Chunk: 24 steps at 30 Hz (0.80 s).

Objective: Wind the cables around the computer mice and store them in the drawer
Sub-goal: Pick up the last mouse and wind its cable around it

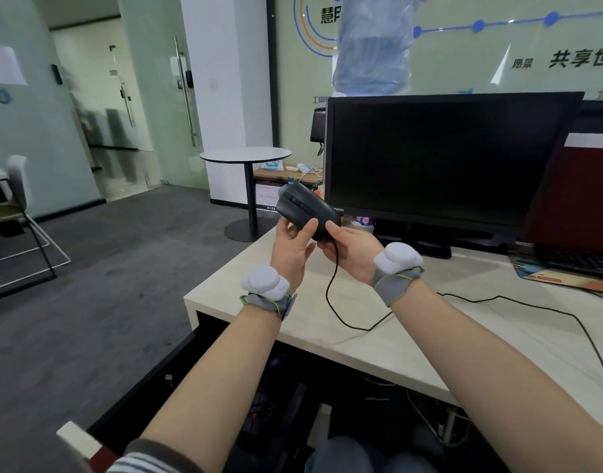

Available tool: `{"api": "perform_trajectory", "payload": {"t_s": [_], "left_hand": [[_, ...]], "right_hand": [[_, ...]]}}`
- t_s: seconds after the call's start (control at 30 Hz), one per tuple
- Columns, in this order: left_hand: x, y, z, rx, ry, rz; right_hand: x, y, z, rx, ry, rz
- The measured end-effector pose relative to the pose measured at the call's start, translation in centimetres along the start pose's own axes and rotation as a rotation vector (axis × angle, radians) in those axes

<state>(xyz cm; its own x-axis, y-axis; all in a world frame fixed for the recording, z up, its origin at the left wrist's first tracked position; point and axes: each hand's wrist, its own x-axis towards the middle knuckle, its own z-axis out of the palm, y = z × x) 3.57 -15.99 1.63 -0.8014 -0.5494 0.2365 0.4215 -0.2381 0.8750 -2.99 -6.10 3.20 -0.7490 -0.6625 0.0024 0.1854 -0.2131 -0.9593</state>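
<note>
Item: matte black plastic computer mouse (306, 209), light, rigid, likely slick, which I grasp aloft in left hand (291, 249) and right hand (349, 252); its limp thin black cable (330, 291) trails onto the pale counter (412, 336).

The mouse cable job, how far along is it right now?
Done: the drawer is open. In hand: the left hand and right hand hold a black mouse above the desk. Left: its cable hangs unwound, trailing over the desk; winding and storing remain.
</note>
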Motion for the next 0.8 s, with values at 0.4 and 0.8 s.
{"api": "perform_trajectory", "payload": {"t_s": [0.4, 0.8], "left_hand": [[-2.4, -2.1, 0.1, 0.464, -0.342, -0.375], [-0.8, 2.1, -1.9, 1.251, -0.293, 0.105]], "right_hand": [[-1.0, -3.1, -2.2, -0.028, 0.071, -0.211], [-1.1, -1.6, -5.6, -0.707, 0.307, -0.289]]}}
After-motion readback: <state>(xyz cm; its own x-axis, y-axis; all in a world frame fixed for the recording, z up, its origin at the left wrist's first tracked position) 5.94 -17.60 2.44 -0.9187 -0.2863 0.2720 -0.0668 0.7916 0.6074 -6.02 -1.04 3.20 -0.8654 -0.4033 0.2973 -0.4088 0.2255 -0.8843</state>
